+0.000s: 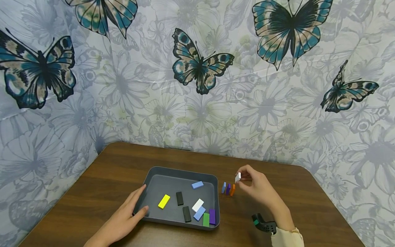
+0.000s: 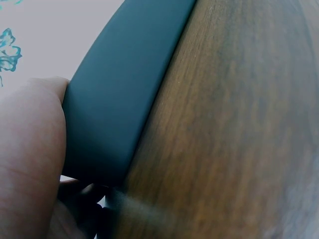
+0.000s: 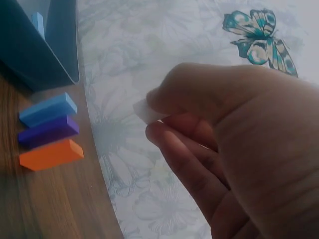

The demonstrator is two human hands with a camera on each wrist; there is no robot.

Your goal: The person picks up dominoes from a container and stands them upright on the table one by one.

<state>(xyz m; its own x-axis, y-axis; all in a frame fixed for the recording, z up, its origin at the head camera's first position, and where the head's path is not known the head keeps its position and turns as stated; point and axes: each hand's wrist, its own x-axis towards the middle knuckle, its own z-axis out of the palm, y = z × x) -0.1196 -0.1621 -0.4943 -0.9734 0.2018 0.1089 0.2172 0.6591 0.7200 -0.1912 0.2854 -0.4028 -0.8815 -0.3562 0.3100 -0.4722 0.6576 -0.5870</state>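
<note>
Clock read from the head view, centred on the tray, 12 toward the wall.

Your right hand (image 1: 257,187), at 3 o'clock outside the tray (image 1: 165,171), clamps thumb and fingertips on a white block (image 1: 238,177). The block is raised off the table (image 1: 123,161), near three blocks standing upright in a row, also at 3 o'clock: blue block (image 1: 223,187), purple block (image 1: 228,189), orange block (image 1: 232,190), the orange nearest your hand.

Your left hand (image 1: 124,214) rests at the tray's 9 o'clock rim; thumb and fingers are spread apart, fingers fairly straight, touching the rim.

Tray contents, lying flat: a yellow block (image 1: 164,201) at 9; a black block (image 1: 179,198) near centre, a second black block (image 1: 186,214) toward 6; another light-blue block (image 1: 197,185) toward 1. Toward 4, close together: second white block (image 1: 197,205), lower blue block (image 1: 199,213), green block (image 1: 206,220), second purple block (image 1: 212,216).

Your right wrist carries a black band (image 1: 264,224), beside a cream sleeve (image 1: 287,237). Butterfly-printed cloth (image 1: 213,127) hangs beyond 12.
</note>
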